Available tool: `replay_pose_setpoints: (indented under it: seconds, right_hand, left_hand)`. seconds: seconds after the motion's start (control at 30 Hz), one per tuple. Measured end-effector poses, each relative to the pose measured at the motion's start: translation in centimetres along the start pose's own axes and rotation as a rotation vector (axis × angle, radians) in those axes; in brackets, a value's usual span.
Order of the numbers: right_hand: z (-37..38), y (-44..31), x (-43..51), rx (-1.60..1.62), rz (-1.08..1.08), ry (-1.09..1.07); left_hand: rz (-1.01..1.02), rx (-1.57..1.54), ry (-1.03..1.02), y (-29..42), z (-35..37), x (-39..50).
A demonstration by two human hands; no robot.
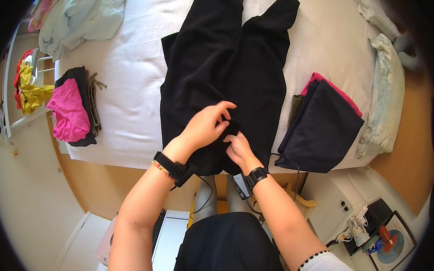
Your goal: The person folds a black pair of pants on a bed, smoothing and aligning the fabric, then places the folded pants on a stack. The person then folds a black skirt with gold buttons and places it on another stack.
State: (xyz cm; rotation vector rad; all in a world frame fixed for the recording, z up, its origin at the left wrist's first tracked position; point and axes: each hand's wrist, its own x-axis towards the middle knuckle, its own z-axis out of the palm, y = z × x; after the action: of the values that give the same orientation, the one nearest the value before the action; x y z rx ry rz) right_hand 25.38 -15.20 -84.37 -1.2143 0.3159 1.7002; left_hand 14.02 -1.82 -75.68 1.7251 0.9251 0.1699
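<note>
A large black cloth garment (220, 65), which looks like trousers, lies spread on the bed in front of me, with two long parts pointing away. My left hand (209, 123) hovers over or rests on its near half; the fingers are bent, and a gap shows between index finger and thumb. Just nearer to me and to the right is my right hand (238, 149), its fingers curled above the same black cloth. Whether it pinches any fabric cannot be made out. The garment's near edge reaches the bed's front side and is partly hidden by my hands and wrists.
White sheet (126, 88) covers the bed. Folded dark cloth (323, 130) lies right; a pink cloth (70, 110) tops a stack left. A pillow (380, 97) and a pale quilt (82, 21) border the bed. Cables (296, 172) hang from wrist-worn devices (243, 185).
</note>
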Motion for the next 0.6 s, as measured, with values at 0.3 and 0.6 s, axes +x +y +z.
replay_pose_setpoints:
  seconds: [0.3,0.6]
  right_hand:
    - [0.5,-2.2,-1.6,-0.303,-0.100,-0.044]
    - [-0.4,-2.4,-0.2,-0.628,-0.172,0.149]
  left_hand:
    - [0.007,0.131,0.157,-3.1,0.6,-3.7]
    - [-0.010,0.322,0.027,-2.9,3.0,-4.0]
